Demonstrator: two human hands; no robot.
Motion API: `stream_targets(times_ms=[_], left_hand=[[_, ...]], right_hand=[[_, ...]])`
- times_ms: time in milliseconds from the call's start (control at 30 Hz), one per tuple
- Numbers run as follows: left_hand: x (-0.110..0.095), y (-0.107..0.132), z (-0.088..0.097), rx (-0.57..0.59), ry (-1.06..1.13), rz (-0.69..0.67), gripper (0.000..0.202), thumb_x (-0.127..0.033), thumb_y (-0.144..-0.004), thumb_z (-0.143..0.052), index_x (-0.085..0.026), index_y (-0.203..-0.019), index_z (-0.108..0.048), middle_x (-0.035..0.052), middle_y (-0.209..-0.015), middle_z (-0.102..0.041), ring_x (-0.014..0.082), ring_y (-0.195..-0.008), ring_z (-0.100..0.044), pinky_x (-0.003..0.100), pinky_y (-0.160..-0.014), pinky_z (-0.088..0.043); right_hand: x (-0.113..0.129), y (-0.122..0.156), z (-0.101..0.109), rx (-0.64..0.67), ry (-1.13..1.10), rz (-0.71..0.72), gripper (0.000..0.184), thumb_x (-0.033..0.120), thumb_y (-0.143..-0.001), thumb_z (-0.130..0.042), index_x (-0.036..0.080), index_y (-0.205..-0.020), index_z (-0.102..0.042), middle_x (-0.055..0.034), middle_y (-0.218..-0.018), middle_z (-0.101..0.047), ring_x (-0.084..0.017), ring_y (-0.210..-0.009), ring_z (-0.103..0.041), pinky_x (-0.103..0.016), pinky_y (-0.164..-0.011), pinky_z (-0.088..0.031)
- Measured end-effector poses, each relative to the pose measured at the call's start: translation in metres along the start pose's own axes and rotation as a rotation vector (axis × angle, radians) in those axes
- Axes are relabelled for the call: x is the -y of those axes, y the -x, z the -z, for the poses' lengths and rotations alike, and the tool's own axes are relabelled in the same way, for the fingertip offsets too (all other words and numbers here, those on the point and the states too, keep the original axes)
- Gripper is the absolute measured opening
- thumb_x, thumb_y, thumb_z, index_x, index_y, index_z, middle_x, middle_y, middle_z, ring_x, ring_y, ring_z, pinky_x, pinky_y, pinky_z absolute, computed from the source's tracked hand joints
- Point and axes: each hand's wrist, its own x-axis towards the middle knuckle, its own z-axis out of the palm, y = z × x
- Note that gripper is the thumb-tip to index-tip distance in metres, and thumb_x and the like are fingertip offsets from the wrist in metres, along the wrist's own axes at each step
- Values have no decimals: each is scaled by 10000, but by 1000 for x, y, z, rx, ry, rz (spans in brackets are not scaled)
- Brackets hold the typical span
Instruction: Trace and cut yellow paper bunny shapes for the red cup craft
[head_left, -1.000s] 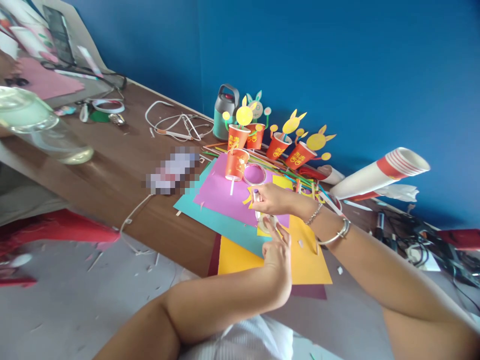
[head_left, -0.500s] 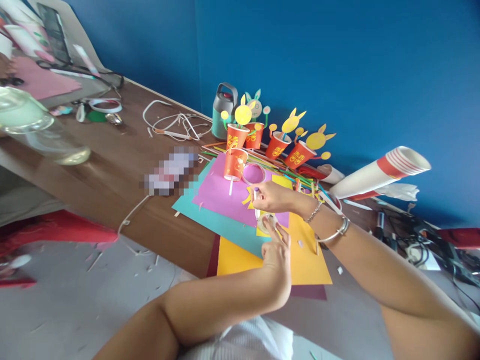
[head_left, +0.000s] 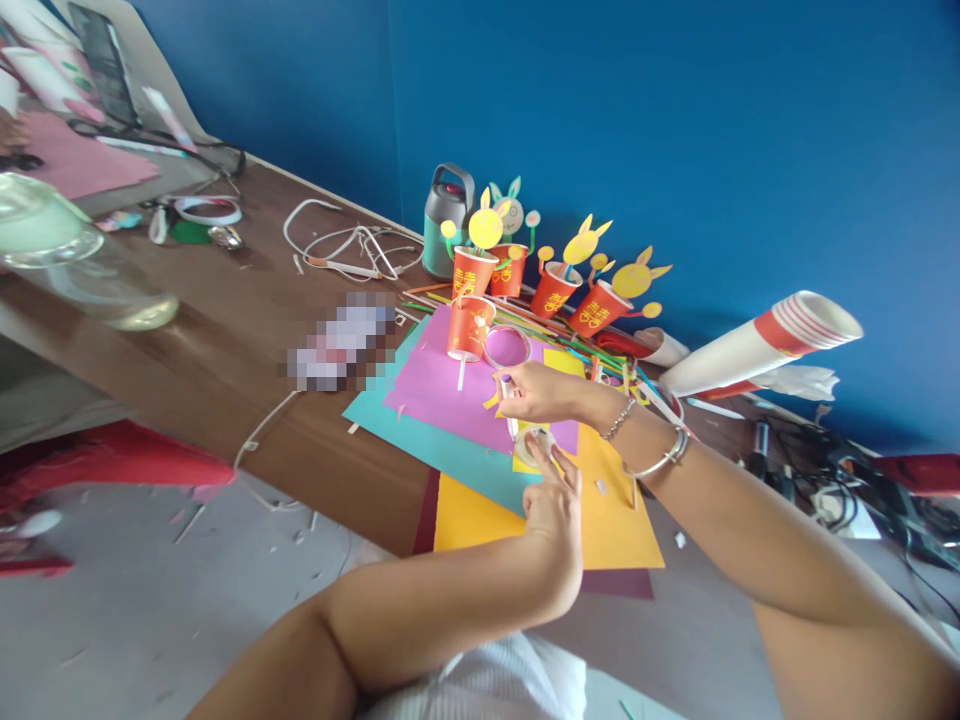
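My right hand (head_left: pixel 546 392) is closed round a white pen with a purple cap (head_left: pixel 508 392), its tip down at a small tape roll (head_left: pixel 534 445). My left hand (head_left: pixel 553 505) lies with fingers stretched out, pressing that roll onto yellow paper (head_left: pixel 611 510). Under the yellow sheet lie a purple sheet (head_left: pixel 439 385) and a teal sheet (head_left: pixel 390 415). A red paper cup on a stick (head_left: pixel 469 328) and a second tape ring (head_left: pixel 507 347) stand just beyond my right hand.
Red cups with yellow rabbit cut-outs (head_left: pixel 559 285) line the blue wall, beside a grey-green flask (head_left: pixel 445 220). A stack of paper cups (head_left: pixel 757 345) lies at the right. White cables (head_left: pixel 349 250), a glass jar (head_left: pixel 67 255) and coloured straws (head_left: pixel 570 345) are on the brown table (head_left: pixel 225 330).
My right hand with the pen has shifted slightly up and left around the tape roll. The left hand has stayed on the roll.
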Motion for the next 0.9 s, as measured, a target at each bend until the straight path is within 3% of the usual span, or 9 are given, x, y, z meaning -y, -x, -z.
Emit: stream_targets(times_ms=[133,333,533,733,800,900], left_hand=[[0,0,0,-28,0,16,874,135,-699,-548,-177,-1493,-360,301,-1441,-429,345,-923,-726,211,-408,-462],[1,1,-2,-85,-23,-5,953,155,-644,-600,-209,-1492,-364,292,-1381,-515,329,-860,-734,192,-381,-415],[2,1,-9,-160,-58,-33,950,150,-637,-595,-184,-1494,-360,298,-1400,-495,301,-812,-737,191,-359,-387],[4,1,-21,-314,-29,-40,978,152,-585,-611,-189,-1476,-392,274,-1417,-496,378,-1000,-696,166,-338,-363],[5,1,-22,-310,-39,-47,946,140,-595,-619,-166,-1466,-410,283,-1421,-487,394,-1032,-683,164,-330,-367],[6,1,-18,-214,-101,-67,888,108,-649,-618,-149,-1470,-401,289,-1409,-496,390,-1033,-683,176,-337,-407]], right_hand=[[-1,-1,0,-8,3,6,199,181,-703,-570,209,-611,-396,46,-544,-435,-107,-524,-371,-269,-516,-248],[-9,-2,0,-15,-60,3,167,218,-705,-564,203,-616,-423,46,-557,-462,-108,-536,-393,-261,-522,-267],[-17,-3,0,-53,-166,-13,136,211,-696,-529,200,-607,-427,62,-548,-396,-100,-538,-368,-245,-515,-261],[-30,-5,-3,-97,-206,-6,148,214,-714,-518,199,-599,-426,61,-549,-383,-94,-525,-325,-257,-501,-235],[-32,-5,-2,-111,-216,-24,146,205,-724,-505,199,-598,-432,55,-540,-402,-96,-518,-336,-261,-498,-234],[-34,-2,-1,-127,-219,-34,158,203,-734,-490,198,-583,-442,43,-523,-439,-104,-516,-372,-261,-499,-260]])
